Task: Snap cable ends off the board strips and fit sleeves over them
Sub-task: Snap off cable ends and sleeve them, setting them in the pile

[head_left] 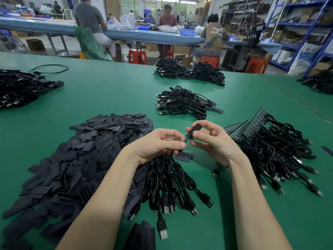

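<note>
Your table (108,91) is plain green. The sleeve pile (81,159) by your left arm is matt black, and so is the sleeve (195,129) on the green board end (186,141). The cables (171,179) are glossy black with silver-tipped plugs. The board strips (255,120) are dark green (pale dotted rows along their edges). Behind you see red stools (137,56).

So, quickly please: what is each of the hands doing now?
Left hand: grips cable bundle, pinches small board end.
Right hand: pinches black sleeve.
</note>
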Tool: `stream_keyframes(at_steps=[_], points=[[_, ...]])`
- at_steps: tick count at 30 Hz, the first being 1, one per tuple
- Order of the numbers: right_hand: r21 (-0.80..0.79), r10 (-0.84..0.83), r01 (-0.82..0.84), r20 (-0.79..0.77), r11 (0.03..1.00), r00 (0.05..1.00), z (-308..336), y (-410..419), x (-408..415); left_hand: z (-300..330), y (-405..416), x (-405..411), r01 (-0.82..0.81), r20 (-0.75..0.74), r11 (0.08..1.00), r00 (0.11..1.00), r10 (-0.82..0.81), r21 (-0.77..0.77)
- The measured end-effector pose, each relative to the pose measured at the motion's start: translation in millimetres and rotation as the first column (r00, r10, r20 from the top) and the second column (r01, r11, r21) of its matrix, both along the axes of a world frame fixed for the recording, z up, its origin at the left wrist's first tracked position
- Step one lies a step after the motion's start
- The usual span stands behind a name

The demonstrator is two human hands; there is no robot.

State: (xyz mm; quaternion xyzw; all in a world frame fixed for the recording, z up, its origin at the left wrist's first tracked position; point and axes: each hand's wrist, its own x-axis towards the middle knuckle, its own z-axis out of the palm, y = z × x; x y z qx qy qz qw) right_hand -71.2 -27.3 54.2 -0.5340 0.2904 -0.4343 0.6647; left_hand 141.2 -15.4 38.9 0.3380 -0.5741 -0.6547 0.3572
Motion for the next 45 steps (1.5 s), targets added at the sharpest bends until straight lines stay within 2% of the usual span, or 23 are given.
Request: stream_keyframes(at_steps=[4,10,12,17,23,33,40,45], points=[[0.043,0.064,-0.063,-0.045,0.997,0.997,0.0,0.2,-0.8,0.1,-1.4,0.2,0.005,0.028,1.000,1.000,-0.005,-0.005],[0.094,0.099,-0.098,-0.016,0.991,0.995,0.6,-0.9,0.6,2.1,-2.2,-3.0,-0.038,-0.028,0.999,0.999,0.038,-0.013],[0.075,0.051,-0.050,-0.010,0.996,0.999,0.0,-2.4,1.7,0.9,-3.3,-7.7,-0.095,-0.044,0.995,0.995,0.093,-0.042],[0.104,-0.208,0.199,0.085,0.974,0.974,-5.3,-9.5,-0.4,-1.2,-8.3,-18.3,-0.261,0.006,0.957,0.965,0.264,-0.127],[0.140,-0.289,0.275,0.094,0.951,0.953,-7.2,-14.4,-3.1,-7.1,-9.9,-29.0,-0.404,0.012,0.883,0.908,0.418,-0.240],[0.142,-0.270,0.258,0.078,0.956,0.960,-9.4,-14.0,-2.7,-13.4,-9.1,-28.7,-0.389,0.037,0.820,0.895,0.444,-0.420],[0.091,-0.198,0.194,0.035,0.977,0.980,-7.6,-12.4,-5.5,-12.8,-9.5,-27.0,-0.387,0.025,0.831,0.902,0.432,-0.400],[0.124,-0.227,0.218,0.066,0.968,0.972,-7.4,-12.1,-4.3,-11.1,-11.0,-28.9,-0.393,0.008,0.829,0.902,0.432,-0.397]])
